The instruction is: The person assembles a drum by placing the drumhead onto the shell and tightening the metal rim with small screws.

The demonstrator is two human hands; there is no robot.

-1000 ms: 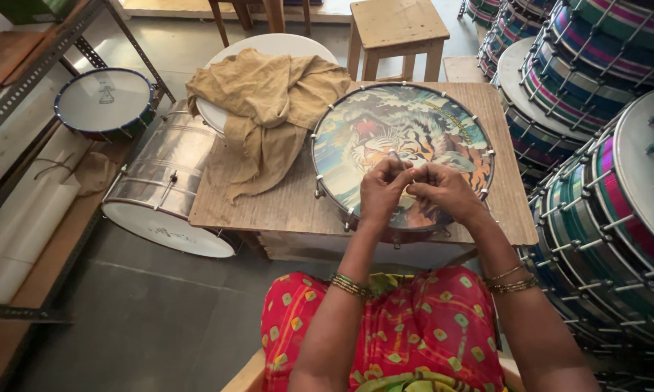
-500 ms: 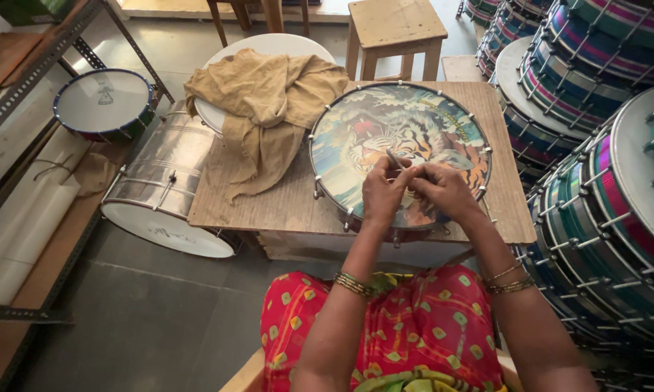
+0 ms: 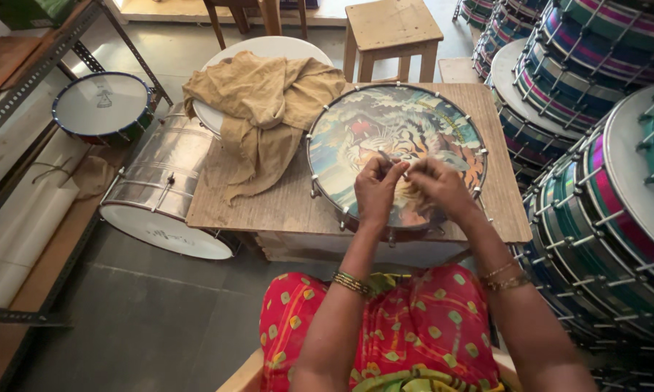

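Both hands meet over the round drum with a painted tiger skin and metal rim lugs (image 3: 396,156), which lies flat on the low wooden table (image 3: 283,207), right side of the top. Left hand (image 3: 376,190) pinches something small and thin between thumb and forefinger; a short dark tip pokes up from the fingers, too small to identify. Right hand (image 3: 437,185) is closed too, fingertips drawn together against the left hand's, seemingly on the same small item; exact hold can't be told. Both wrists hover above the near part of the drumhead, not pressing on it.

Crumpled tan cloth (image 3: 265,109) lies on the table's left half, draped over a white drumhead (image 3: 269,49). Shiny steel-shelled drum (image 3: 156,190) lies on its side on the floor, left of the table. Stacks of green-and-magenta banded drums (image 3: 603,167) stand at right, wooden stool (image 3: 392,27) behind the table.

Judgement: fine fingertip work. Best done with forearms steady, the piece kept low over the skin, small controlled pulls, no sharp tip touching the painted surface.
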